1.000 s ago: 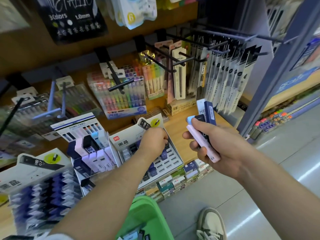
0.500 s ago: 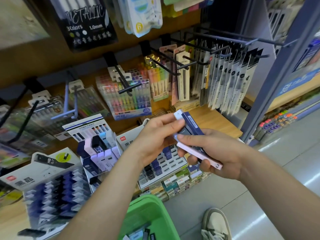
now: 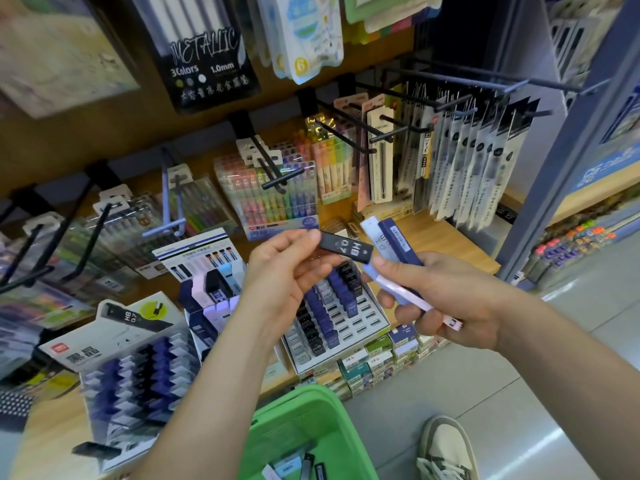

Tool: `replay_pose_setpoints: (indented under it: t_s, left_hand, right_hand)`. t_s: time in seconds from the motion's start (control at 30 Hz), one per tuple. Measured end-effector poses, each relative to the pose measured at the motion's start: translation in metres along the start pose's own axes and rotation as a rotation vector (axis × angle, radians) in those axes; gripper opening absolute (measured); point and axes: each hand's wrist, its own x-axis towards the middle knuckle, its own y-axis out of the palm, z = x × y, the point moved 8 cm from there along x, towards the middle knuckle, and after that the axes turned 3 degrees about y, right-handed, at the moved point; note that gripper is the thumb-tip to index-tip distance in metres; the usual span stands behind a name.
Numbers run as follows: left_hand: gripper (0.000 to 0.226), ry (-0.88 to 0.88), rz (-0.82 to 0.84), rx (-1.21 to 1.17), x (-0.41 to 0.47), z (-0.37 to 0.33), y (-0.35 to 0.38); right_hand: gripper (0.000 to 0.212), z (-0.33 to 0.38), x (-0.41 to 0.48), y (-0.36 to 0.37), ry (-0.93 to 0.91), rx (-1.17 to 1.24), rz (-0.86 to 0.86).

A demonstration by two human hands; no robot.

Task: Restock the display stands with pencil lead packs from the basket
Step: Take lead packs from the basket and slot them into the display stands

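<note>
My left hand (image 3: 284, 271) pinches a black lead pack marked HB 0.7 (image 3: 346, 247) by one end, above the shelf. My right hand (image 3: 446, 299) grips a fan of several lead packs (image 3: 394, 244), dark blue, pale blue and pink, whose tips touch the black pack. Below both hands a white display stand (image 3: 360, 323) holds rows of black and blue packs, with open slots on its right side. Another stand (image 3: 138, 372) with blue packs sits at the lower left, and a third (image 3: 214, 289) is between them. The green basket (image 3: 304, 420) at the bottom holds a few loose packs.
Black peg hooks (image 3: 346, 133) with hanging pens and refills jut out above the stands. Small boxed goods (image 3: 381, 362) line the shelf's front edge. A blue shelf post (image 3: 554, 168) stands to the right, and a shoe (image 3: 446, 448) rests on the grey floor.
My left hand rose from the white stand to my right hand and drew a black pack out of the bundle. The right hand stayed about where it was.
</note>
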Motion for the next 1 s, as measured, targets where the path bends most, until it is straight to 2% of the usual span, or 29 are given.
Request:
replay_pose_setpoints:
  t_s: [0.1,0.2,0.27,0.33,0.43,0.47,0.5,0.57,0.63,0.7,0.77,0.83,1.0]
  left_hand:
    - [0.011,-0.033,-0.042,-0.124,-0.006,0.005,-0.006]
    - [0.012,-0.042,-0.029,-0.175,-0.012,0.01,-0.003]
    - [0.02,-0.042,-0.003,-0.055,-0.014,0.012,-0.003]
    - [0.022,-0.017,0.05,0.118,-0.014,0.013,-0.002]
    - [0.017,0.056,0.001,0.377,-0.011,0.009,-0.011]
    - [0.009,0.076,-0.023,0.471,-0.009,0.006,-0.018]
    - [0.009,0.078,-0.021,0.561,-0.007,0.005,-0.023]
    - [0.03,0.021,0.031,0.695,-0.002,0.013,-0.033]
    - [0.037,-0.037,0.056,0.742,0.003,0.024,-0.04]
    - [0.026,-0.054,0.047,0.708,0.008,0.035,-0.041]
    - [0.02,-0.018,0.016,0.711,0.017,0.045,-0.038]
    - [0.016,0.065,-0.029,0.838,0.029,0.049,-0.034]
    - [0.021,0.178,0.025,1.125,0.054,0.07,-0.006]
  right_hand:
    - [0.075,0.003,0.001,-0.006,-0.032,0.07,-0.062]
    - [0.078,0.007,-0.001,0.0,-0.062,0.049,-0.031]
    - [0.062,0.008,-0.002,0.005,-0.079,-0.002,-0.015]
    - [0.036,0.008,-0.002,0.005,-0.093,-0.031,-0.036]
    - [0.016,0.008,-0.001,-0.003,-0.099,-0.003,-0.13]
    - [0.016,0.009,-0.001,-0.005,-0.103,0.01,-0.15]
    - [0.017,0.01,-0.001,-0.007,-0.109,0.022,-0.163]
    - [0.02,0.011,-0.001,-0.01,-0.117,0.054,-0.186]
    - [0.022,0.012,-0.001,-0.014,-0.124,0.098,-0.219]
    - [0.021,0.014,-0.002,-0.02,-0.141,0.143,-0.253]
    - [0.02,0.016,-0.004,-0.026,-0.16,0.185,-0.274]
    - [0.019,0.017,-0.004,-0.03,-0.172,0.212,-0.292]
    - [0.019,0.016,-0.002,-0.038,-0.168,0.237,-0.325]
